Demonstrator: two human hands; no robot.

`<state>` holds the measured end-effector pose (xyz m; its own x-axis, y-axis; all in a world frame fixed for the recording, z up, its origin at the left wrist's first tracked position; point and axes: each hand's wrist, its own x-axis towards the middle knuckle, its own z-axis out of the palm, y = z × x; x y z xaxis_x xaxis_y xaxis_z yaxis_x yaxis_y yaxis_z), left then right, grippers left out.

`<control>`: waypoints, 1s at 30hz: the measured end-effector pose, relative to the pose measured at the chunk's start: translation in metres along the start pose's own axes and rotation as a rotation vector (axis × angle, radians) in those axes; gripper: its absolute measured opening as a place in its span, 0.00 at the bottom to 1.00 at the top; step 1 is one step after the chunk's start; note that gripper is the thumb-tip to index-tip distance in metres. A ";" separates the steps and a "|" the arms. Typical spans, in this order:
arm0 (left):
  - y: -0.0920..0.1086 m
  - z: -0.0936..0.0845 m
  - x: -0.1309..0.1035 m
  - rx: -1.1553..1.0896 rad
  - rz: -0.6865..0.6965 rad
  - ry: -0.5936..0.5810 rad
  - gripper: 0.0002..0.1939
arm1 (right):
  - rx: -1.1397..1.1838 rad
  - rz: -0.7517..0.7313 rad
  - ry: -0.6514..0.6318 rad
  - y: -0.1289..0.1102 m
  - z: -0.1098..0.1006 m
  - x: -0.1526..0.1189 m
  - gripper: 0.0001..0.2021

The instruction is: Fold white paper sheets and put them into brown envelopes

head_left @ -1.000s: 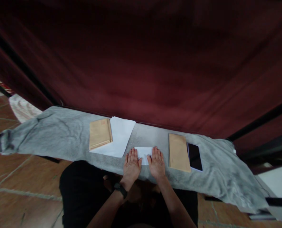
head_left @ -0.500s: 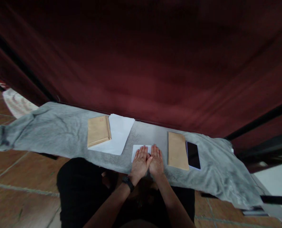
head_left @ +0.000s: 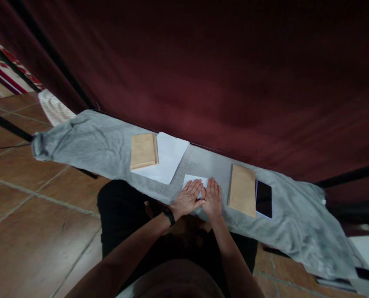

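A small folded white paper (head_left: 189, 179) lies on the grey cloth, partly hidden under both hands. My left hand (head_left: 189, 198), with a dark band on its wrist, rests flat on the paper's left part, fingers stretched. Beside it my right hand (head_left: 213, 199) lies flat over the paper's right edge, its thumb side touching my left thumb. To the left are larger white sheets (head_left: 172, 155), with a stack of brown envelopes (head_left: 143, 151) on top. Right of my hands lies another brown envelope stack (head_left: 242, 190).
A dark-screened phone (head_left: 264, 199) lies right of the right-hand envelopes. The grey cloth (head_left: 94, 145) covers a long narrow surface. Behind it hangs a dark red curtain (head_left: 203, 91). Black bars stand at both sides above a tiled floor (head_left: 41, 215).
The camera view has shifted and tilted. My left hand is turned more to the right, its fingers slanting across the paper. My right hand still lies flat beside it.
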<state>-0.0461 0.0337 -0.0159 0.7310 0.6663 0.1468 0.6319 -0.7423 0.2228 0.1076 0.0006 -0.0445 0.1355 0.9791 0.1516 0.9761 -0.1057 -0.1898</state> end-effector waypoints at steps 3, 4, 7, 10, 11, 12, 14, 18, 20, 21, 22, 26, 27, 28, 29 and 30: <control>0.001 -0.001 0.000 -0.001 -0.004 -0.002 0.35 | -0.010 0.011 -0.013 0.000 -0.001 -0.001 0.30; 0.001 -0.001 0.000 -0.002 -0.001 -0.004 0.35 | -0.014 0.007 -0.009 0.000 0.000 -0.001 0.30; -0.001 -0.002 -0.002 -0.008 0.021 -0.004 0.36 | -0.032 0.003 0.017 0.000 0.001 -0.004 0.29; -0.002 -0.003 -0.003 -0.015 0.042 -0.001 0.37 | -0.042 0.017 0.040 0.003 0.003 -0.008 0.30; -0.002 -0.003 -0.003 -0.017 0.044 -0.002 0.38 | -0.043 0.017 0.045 0.003 0.003 -0.009 0.30; -0.002 -0.003 -0.004 -0.019 0.045 -0.005 0.38 | -0.043 0.013 0.049 0.004 0.003 -0.010 0.30; -0.002 -0.004 -0.004 -0.023 0.044 -0.010 0.38 | -0.044 0.007 0.056 0.005 0.003 -0.013 0.30; -0.002 -0.006 -0.004 -0.032 0.053 -0.017 0.38 | -0.046 -0.004 0.060 0.007 -0.002 -0.017 0.29; -0.002 -0.008 -0.004 -0.037 0.058 -0.028 0.38 | -0.049 -0.021 0.043 0.008 -0.004 -0.019 0.28; -0.002 -0.008 -0.004 -0.039 0.058 -0.036 0.38 | -0.052 -0.029 0.030 0.009 -0.005 -0.020 0.27; -0.001 -0.009 -0.004 -0.041 0.056 -0.045 0.38 | -0.055 -0.040 0.016 0.010 -0.006 -0.021 0.27; 0.000 -0.009 -0.004 -0.041 0.045 -0.052 0.38 | -0.077 -0.044 -0.011 0.011 -0.010 -0.025 0.25; 0.000 -0.008 -0.004 -0.040 0.047 -0.045 0.38 | -0.084 -0.037 -0.008 0.012 -0.010 -0.025 0.25; 0.000 -0.006 -0.004 -0.038 0.049 -0.036 0.37 | -0.089 -0.035 -0.002 0.012 -0.011 -0.026 0.24; -0.001 -0.005 -0.005 -0.036 0.052 -0.024 0.37 | -0.092 -0.037 0.006 0.012 -0.011 -0.027 0.24; -0.001 -0.003 -0.005 -0.035 0.057 -0.013 0.37 | -0.092 -0.045 0.016 0.012 -0.011 -0.027 0.24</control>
<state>-0.0512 0.0316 -0.0140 0.7693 0.6216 0.1478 0.5797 -0.7763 0.2475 0.1179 -0.0295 -0.0404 0.0933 0.9803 0.1740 0.9927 -0.0780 -0.0925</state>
